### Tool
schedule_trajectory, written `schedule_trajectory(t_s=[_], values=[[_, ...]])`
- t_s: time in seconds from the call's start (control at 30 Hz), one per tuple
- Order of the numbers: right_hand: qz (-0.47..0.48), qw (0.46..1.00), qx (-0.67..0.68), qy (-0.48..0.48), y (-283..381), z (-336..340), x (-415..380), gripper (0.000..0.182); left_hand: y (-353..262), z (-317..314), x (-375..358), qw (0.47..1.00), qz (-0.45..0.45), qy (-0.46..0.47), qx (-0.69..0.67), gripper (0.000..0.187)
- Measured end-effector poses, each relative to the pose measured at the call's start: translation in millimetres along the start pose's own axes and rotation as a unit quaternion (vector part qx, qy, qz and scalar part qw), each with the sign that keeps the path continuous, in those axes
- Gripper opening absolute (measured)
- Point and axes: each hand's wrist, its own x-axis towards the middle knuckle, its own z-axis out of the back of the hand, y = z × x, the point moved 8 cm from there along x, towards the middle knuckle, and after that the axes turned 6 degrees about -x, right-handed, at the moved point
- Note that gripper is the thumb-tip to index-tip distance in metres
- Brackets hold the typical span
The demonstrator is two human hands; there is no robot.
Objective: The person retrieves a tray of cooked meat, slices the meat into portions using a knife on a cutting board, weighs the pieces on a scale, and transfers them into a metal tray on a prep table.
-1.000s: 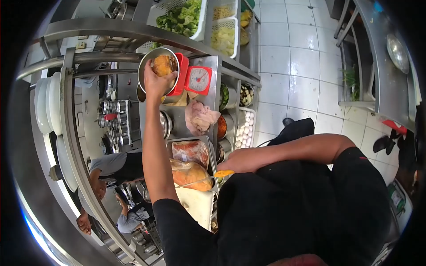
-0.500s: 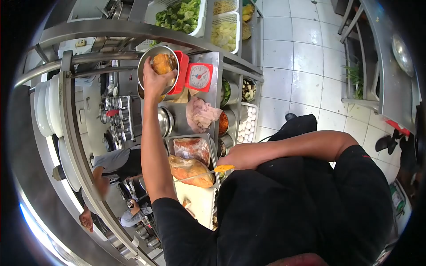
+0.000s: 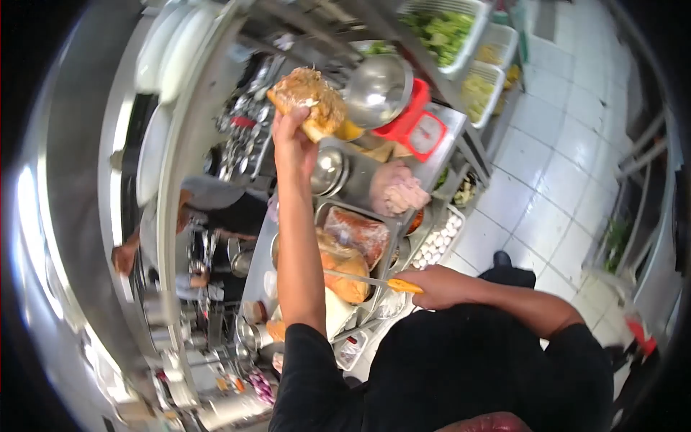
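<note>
My left hand [image 3: 294, 137] is raised above the counter, closed around a golden-brown chunk of food that looks like meat [image 3: 306, 93]. A metal bowl [image 3: 378, 90] rests on a red kitchen scale [image 3: 425, 135] just right of it, its inner bottom showing bare metal. Low and near my body, my right hand [image 3: 440, 286] grips the yellow handle of a knife [image 3: 405, 286]. Its blade points left across a large golden piece of food [image 3: 349, 277] in clear wrap. Beside that piece, a reddish wrapped slab [image 3: 356, 232] lies in a metal tray [image 3: 389, 259]. A white cutting board [image 3: 340, 311] is below.
A crumpled pink cloth [image 3: 397, 189] lies between scale and tray, near stacked metal lids [image 3: 329, 171]. Eggs [image 3: 437, 239] sit on the right, greens in a white basket [image 3: 446, 36] farther back. Beyond a metal rail with white plates [image 3: 173, 50], another person's arm [image 3: 126, 253] shows.
My left hand has lifted the golden-brown chunk out of the bowl and moved it left. My right hand keeps the knife. The whole view has turned and shifted.
</note>
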Motion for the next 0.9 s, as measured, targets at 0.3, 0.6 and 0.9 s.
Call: schedule_trajectory(t_s=[0.3, 0.6, 0.9], values=[[-0.021, 0.997, 0.051, -0.058, 21, -54, 39, 0.04, -117, 119, -249, 0.958, -0.119, -0.148, -0.213, 0.068], [-0.084, 0.996, -0.035, -0.026, 63, -168, 63, 0.04, 0, 291, -488, 0.879, 0.016, -0.433, -0.199, 0.045], [-0.188, 0.96, -0.199, -0.059, 95, -235, 57, 0.038, 79, 353, -489, 0.845, 0.038, -0.496, -0.198, 0.04]])
